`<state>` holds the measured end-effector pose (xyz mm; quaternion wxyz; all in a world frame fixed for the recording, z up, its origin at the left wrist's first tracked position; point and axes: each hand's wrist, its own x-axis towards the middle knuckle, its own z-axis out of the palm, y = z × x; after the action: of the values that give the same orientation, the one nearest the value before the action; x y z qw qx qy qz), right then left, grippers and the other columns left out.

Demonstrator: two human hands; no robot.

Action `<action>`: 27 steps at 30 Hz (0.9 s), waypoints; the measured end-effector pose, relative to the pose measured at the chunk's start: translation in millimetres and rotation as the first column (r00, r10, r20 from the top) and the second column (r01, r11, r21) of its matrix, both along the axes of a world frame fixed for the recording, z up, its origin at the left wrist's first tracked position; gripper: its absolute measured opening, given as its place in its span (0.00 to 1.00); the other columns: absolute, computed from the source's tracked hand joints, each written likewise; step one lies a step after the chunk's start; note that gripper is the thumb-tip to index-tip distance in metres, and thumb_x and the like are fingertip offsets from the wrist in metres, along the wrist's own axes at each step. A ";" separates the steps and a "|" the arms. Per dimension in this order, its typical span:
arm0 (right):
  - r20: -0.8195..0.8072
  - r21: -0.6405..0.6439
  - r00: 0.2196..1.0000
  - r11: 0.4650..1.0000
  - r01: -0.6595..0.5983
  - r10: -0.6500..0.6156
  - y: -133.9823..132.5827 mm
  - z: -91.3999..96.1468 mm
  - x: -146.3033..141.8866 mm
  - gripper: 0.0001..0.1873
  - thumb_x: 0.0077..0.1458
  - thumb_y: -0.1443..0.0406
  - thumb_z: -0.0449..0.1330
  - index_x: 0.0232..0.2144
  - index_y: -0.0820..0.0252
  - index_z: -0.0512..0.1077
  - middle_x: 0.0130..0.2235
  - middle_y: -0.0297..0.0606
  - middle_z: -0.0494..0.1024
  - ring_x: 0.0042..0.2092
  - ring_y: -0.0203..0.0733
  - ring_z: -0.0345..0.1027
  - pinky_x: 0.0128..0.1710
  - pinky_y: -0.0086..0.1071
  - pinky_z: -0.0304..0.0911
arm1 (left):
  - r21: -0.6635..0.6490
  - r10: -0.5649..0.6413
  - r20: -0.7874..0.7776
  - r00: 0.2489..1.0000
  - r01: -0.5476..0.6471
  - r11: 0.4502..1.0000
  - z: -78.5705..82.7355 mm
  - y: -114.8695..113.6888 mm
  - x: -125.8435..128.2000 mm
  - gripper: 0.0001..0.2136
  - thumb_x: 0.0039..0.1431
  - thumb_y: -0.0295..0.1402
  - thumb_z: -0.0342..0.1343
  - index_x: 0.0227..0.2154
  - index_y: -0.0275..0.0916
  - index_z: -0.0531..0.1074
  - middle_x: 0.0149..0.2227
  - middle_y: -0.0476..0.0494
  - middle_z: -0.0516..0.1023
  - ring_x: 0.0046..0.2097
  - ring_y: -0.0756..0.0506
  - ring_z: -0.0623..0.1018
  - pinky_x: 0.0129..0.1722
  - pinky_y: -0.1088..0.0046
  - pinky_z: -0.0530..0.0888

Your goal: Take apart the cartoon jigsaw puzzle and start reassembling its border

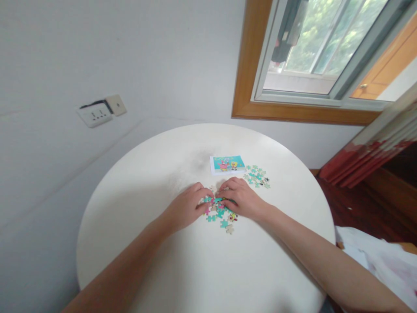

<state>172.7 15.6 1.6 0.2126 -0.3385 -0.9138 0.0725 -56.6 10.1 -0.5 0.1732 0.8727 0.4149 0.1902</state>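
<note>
A loose pile of jigsaw puzzle pieces (220,213), mostly teal with some pink, yellow and beige, lies between my hands on a round white table (208,274). My left hand (190,204) rests at the pile's left side, its bent fingers and thumb apart over the pieces. From the right, my right hand (240,198) reaches across the upper part of the pile, also with thumb and fingers apart. The fingertips of both hands nearly meet, and some pieces beneath them are hidden. I see no piece clearly pinched in either hand.
Just beyond my hands lies a picture card (228,164) with cartoon figures on teal. Right of it is a second group of puzzle pieces (256,175). A wall with a socket (96,114) and a wood-framed window (243,108) stands behind the table; a red-and-white curtain (368,148) hangs at right.
</note>
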 end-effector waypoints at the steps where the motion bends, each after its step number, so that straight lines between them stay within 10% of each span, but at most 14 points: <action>1: 0.000 0.000 1.000 1.000 0.008 -0.008 -0.8 0.3 -1.0 0.12 0.56 0.65 0.59 0.44 0.53 0.75 0.45 0.40 0.73 0.49 0.46 0.60 0.49 0.40 0.55 | -0.002 0.000 0.000 1.000 0.000 1.000 -0.2 0.2 -0.4 0.08 0.60 0.30 0.52 0.42 0.41 0.71 0.39 0.46 0.68 0.38 0.47 0.71 0.36 0.74 0.67; 16: -0.233 -0.157 0.965 0.984 0.081 -0.117 4.2 0.0 -2.7 0.05 0.48 0.71 0.63 0.30 0.56 0.76 0.32 0.33 0.77 0.41 0.40 0.67 0.45 0.35 0.57 | -0.006 -0.026 -0.011 1.000 0.026 1.000 1.3 -1.7 -0.6 0.10 0.58 0.32 0.55 0.43 0.41 0.70 0.40 0.45 0.68 0.41 0.46 0.71 0.39 0.73 0.68; 27: -0.459 -0.398 0.665 0.806 0.438 -0.589 54.0 -4.2 59.9 0.12 0.50 0.58 0.59 0.30 0.59 0.76 0.28 0.35 0.78 0.31 0.39 0.69 0.34 0.32 0.61 | -0.011 -0.028 -0.020 0.999 0.028 1.000 3.0 -1.0 -0.3 0.09 0.61 0.35 0.52 0.43 0.41 0.70 0.39 0.45 0.68 0.38 0.47 0.71 0.35 0.75 0.67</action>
<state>232.6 69.6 -2.5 0.4382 -0.5714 -0.6576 0.2215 -56.9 9.1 2.4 0.1765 0.8793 0.4055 0.1768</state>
